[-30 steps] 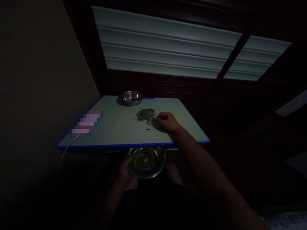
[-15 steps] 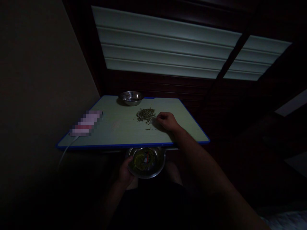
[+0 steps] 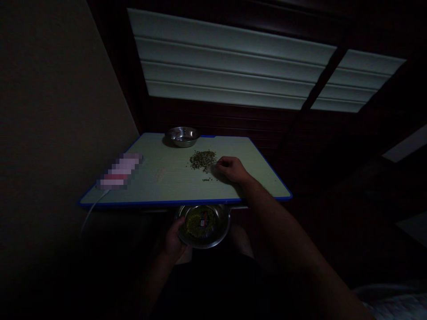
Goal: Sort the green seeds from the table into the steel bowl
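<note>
My left hand (image 3: pixel 175 240) grips the left rim of a metal bowl (image 3: pixel 216 238) just below the table's front edge, thumb over the rim. Inside that bowl lie small greenish grains (image 3: pixel 191 222) around a label (image 3: pixel 203 218) in red, white and dark. On the tabletop, a loose pile of small dark-green grains, like beans (image 3: pixel 202 159), spreads out, with a short row of strays in front of it. My right hand (image 3: pixel 231 169) rests at the pile's right side, fingers curled and pinched together; whatever is between the fingertips is too small to make out.
The pale table (image 3: pixel 167 186) has a blue edge. A second metal bowl (image 3: pixel 183 138) stands at its back left. A blurred-out pinkish device (image 3: pixel 120 171) with a white cable (image 3: pixel 89 215) lies on the left. Behind are dark wood panels with pale slats (image 3: pixel 227 66); a wall rises at left.
My right hand has shifted very slightly to the left beside the pile. My left hand and the bowl it holds have stayed in place.
</note>
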A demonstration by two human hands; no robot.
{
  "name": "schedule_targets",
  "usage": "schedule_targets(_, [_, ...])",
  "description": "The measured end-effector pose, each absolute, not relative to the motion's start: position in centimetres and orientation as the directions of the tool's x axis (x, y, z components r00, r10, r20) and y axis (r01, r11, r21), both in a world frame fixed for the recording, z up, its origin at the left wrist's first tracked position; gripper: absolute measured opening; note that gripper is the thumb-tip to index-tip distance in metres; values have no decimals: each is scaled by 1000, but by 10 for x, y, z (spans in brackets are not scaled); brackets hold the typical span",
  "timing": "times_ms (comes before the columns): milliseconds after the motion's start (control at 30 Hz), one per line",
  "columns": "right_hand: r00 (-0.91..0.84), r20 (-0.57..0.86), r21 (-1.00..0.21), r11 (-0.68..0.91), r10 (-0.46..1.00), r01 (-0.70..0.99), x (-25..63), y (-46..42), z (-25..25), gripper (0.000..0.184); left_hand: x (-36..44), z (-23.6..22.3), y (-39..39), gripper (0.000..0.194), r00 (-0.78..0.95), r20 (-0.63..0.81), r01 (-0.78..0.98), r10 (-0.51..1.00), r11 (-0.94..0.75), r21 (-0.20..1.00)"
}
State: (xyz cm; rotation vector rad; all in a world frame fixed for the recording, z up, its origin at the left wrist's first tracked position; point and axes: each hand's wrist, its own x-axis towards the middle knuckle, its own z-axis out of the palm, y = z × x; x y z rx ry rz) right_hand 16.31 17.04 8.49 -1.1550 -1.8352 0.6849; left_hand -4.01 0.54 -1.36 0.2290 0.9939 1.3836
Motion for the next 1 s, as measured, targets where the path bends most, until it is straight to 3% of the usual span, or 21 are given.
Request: schedule_targets(1000, [-197, 300, -826, 358, 933, 436, 162, 169, 86, 12, -41, -17, 6, 23, -112, -466, -712, 878, 256, 654])
